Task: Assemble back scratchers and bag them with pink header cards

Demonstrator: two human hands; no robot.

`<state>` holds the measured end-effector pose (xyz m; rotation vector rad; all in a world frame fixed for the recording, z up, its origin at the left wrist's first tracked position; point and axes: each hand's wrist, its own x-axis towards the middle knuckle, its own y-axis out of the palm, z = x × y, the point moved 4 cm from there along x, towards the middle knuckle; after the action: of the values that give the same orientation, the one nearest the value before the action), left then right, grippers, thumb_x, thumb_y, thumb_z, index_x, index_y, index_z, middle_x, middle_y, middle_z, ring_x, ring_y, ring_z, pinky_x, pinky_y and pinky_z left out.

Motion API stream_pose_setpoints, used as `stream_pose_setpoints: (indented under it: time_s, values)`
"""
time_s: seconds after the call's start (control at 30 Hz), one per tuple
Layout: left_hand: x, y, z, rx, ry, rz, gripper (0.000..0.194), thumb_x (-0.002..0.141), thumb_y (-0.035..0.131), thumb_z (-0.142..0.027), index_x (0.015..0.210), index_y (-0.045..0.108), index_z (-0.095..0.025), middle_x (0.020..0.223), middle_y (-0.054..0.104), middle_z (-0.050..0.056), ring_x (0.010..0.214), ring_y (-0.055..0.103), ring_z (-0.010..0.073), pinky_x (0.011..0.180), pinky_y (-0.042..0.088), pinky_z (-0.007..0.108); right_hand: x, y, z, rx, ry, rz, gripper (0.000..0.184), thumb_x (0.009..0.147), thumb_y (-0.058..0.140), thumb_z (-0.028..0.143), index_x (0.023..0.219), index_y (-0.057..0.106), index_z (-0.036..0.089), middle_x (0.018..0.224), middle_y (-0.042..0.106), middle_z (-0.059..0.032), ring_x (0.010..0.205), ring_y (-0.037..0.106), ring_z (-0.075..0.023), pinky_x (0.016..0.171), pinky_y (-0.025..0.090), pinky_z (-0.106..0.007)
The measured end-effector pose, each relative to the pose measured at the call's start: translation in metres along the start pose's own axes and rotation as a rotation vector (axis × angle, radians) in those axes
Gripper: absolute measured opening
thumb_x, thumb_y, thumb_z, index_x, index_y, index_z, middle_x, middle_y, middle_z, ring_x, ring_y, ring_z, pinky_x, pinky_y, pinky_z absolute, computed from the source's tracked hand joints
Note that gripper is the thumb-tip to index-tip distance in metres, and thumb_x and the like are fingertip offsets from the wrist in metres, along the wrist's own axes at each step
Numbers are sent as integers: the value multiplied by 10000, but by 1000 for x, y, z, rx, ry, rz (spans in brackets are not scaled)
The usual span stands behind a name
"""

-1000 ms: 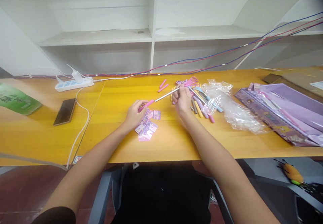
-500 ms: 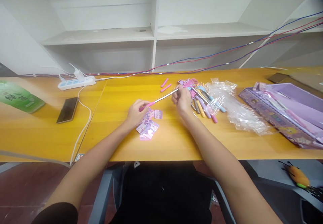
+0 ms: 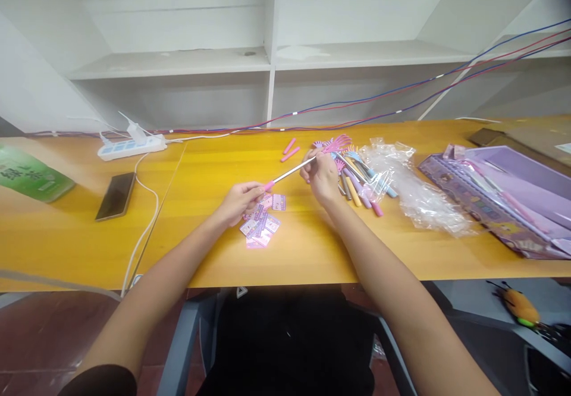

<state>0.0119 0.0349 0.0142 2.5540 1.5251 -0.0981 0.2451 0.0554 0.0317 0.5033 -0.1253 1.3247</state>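
Observation:
A telescopic back scratcher [image 3: 289,173] with a silver rod, pink handle and pink claw head stretches between my hands over the yellow table [image 3: 285,247]. My left hand [image 3: 239,200] is closed around its pink handle. My right hand [image 3: 321,175] is closed on the rod close to the claw head [image 3: 338,143]. Under my left hand lies a small heap of pink and purple labels [image 3: 262,220]. A pile of more scratchers [image 3: 359,182] in several colours lies just right of my right hand.
Clear plastic bags [image 3: 414,191] and a purple box [image 3: 499,197] lie to the right. Two loose pink handle sleeves [image 3: 289,150] sit behind the hands. At the left are a phone [image 3: 115,195], a power strip [image 3: 132,146] with white cable, and a green packet [image 3: 29,173].
My left hand has slid up the pink handle toward my right hand, so less of the handle shows. My right hand has barely moved.

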Motion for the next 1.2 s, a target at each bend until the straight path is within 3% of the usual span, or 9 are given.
stream_pose_setpoints:
  time_s: [0.13, 0.27, 0.4, 0.6, 0.77, 1.0, 1.2]
  values:
    - [3, -5, -2, 132, 78, -80, 392, 839, 777, -537, 1049, 791, -205, 722, 592, -14, 467, 336, 57, 435, 221, 236, 5, -5, 0, 28, 84, 39, 486, 857, 710, 721, 905, 580, 255, 629, 482, 65, 481, 447, -98, 399, 317, -211]
    - [3, -12, -12, 422, 268, -242, 277, 851, 764, -365, 1081, 813, -219, 920, 747, 34, 707, 578, 139, 610, 414, 246, 8, -10, 1, 158, 170, 21, 464, 788, 849, 605, 926, 600, 238, 679, 518, 75, 506, 434, -64, 424, 357, -187]
    - [-2, -14, -22, 628, 415, -363, 224, 830, 750, -228, 1045, 811, -224, 998, 752, 38, 753, 571, 150, 716, 442, 276, 9, -12, -1, 235, 231, -14, 492, 740, 915, 517, 926, 559, 233, 799, 596, 73, 529, 467, -35, 416, 372, -158]
    - [-6, -15, -29, 691, 518, -413, 126, 857, 755, -273, 967, 789, -221, 931, 713, 23, 657, 494, 124, 676, 419, 283, 11, -18, -8, 190, 213, -90, 578, 657, 976, 449, 970, 534, 250, 805, 681, 83, 532, 567, -41, 444, 482, -145]
    - [-7, -18, -34, 666, 587, -452, 55, 859, 729, -252, 835, 754, -209, 852, 687, 14, 682, 526, 123, 682, 428, 279, 11, -20, -8, 177, 254, -106, 447, 759, 920, 459, 895, 560, 231, 751, 710, 46, 508, 619, -71, 430, 523, -169]
    - [4, -28, -19, 263, 378, -410, 171, 849, 757, -354, 872, 690, -198, 735, 664, -16, 483, 495, 79, 478, 383, 243, 14, -24, -11, 298, 406, -130, 432, 945, 686, 615, 840, 510, 234, 712, 742, -19, 482, 652, -108, 463, 571, -190]
    - [12, -34, -9, 91, 419, -393, 286, 828, 817, -439, 863, 687, -186, 628, 602, -41, 482, 516, 77, 481, 431, 222, 15, -26, -10, 304, 396, -149, 367, 959, 705, 543, 865, 554, 222, 781, 780, -26, 547, 705, -108, 501, 599, -170]
